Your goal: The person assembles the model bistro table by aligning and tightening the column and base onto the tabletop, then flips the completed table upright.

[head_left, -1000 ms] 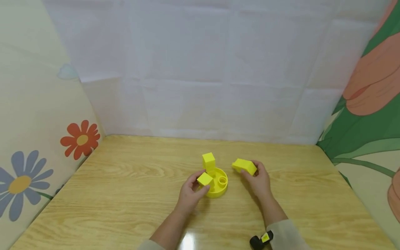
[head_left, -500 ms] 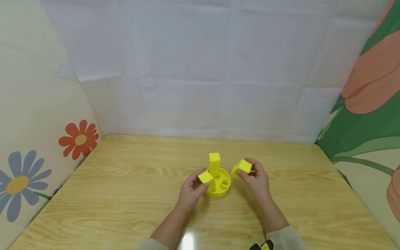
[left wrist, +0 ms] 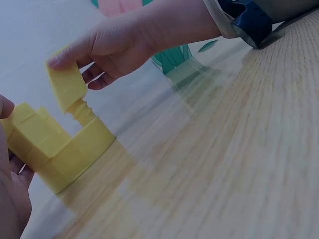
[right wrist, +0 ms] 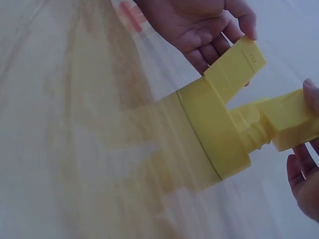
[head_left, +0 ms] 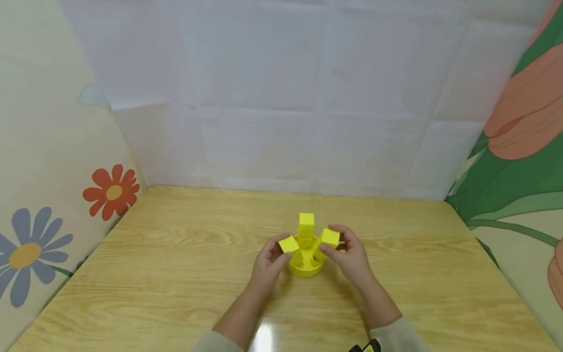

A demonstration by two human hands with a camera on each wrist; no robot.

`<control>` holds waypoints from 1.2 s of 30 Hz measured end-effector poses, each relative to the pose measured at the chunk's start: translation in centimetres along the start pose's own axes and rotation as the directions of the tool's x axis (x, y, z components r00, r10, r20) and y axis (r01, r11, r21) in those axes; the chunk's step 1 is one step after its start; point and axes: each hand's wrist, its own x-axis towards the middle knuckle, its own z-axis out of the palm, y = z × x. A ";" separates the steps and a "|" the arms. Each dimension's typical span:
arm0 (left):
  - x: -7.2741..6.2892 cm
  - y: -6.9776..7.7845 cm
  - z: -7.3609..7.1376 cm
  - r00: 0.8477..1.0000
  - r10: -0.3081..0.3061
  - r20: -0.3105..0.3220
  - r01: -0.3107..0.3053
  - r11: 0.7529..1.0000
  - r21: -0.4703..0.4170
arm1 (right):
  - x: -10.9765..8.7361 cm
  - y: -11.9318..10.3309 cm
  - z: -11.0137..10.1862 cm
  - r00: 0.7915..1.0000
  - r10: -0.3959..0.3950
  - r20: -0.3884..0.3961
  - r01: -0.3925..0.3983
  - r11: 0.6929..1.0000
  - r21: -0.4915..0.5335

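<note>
A round yellow base [head_left: 305,273] with a raised rim sits on the table, a rectangular yellow block [head_left: 306,225] standing upright at its far side. My left hand [head_left: 265,269] pinches a second yellow block [head_left: 289,244] standing at the base's left side. Between thumb and fingers, my right hand [head_left: 354,259] grips a third yellow block [head_left: 330,237], tilted over the base's right side. In the right wrist view, this block's screw-threaded end [right wrist: 256,135] points down at the base, its tip hidden by the rim. Small marks show on the left block [right wrist: 249,59].
The wood-grain table [head_left: 176,274] runs back to a white cloth backdrop [head_left: 272,122]. Flower-patterned cloths flank it, with a red flower [head_left: 113,192] at left. A black wrist strap [left wrist: 249,22] is on the right wrist.
My right hand has moved left with its block, turning it more upright, from beside the base to over its right side. My left hand stays on its block; the base shifted slightly right.
</note>
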 end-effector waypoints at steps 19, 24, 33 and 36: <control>0.0 -0.1 -0.1 0.999 -0.039 0.015 0.040 0.998 -0.040 | 0.0 1.0 0.3 0.997 0.052 0.058 -0.050 0.998 -0.036; 0.1 -0.1 -0.2 0.999 -0.028 0.020 0.028 0.999 -0.043 | 0.0 1.4 0.1 0.995 0.058 0.081 -0.054 0.997 -0.051; 0.2 -0.2 -0.2 0.999 -0.036 0.022 0.037 0.998 -0.046 | -0.8 1.8 -0.7 0.987 -0.069 0.146 0.054 0.993 0.105; 0.2 -0.3 -0.2 0.999 -0.028 0.020 0.029 0.999 -0.044 | -0.9 1.8 -0.9 0.984 -0.080 0.161 0.064 0.993 0.102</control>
